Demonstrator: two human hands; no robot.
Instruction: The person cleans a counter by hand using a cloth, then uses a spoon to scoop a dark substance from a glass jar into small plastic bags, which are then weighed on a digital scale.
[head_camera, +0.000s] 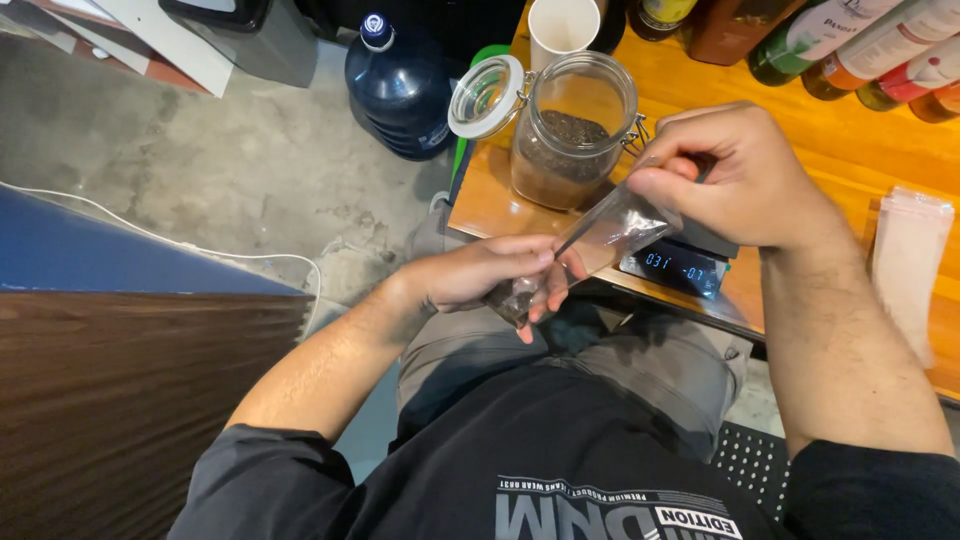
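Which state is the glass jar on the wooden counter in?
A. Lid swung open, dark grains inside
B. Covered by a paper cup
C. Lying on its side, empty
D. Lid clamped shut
A: the glass jar stands upright with its hinged lid swung open to the side and dark grains inside.

Bright even light, sharp, slight edge distortion.
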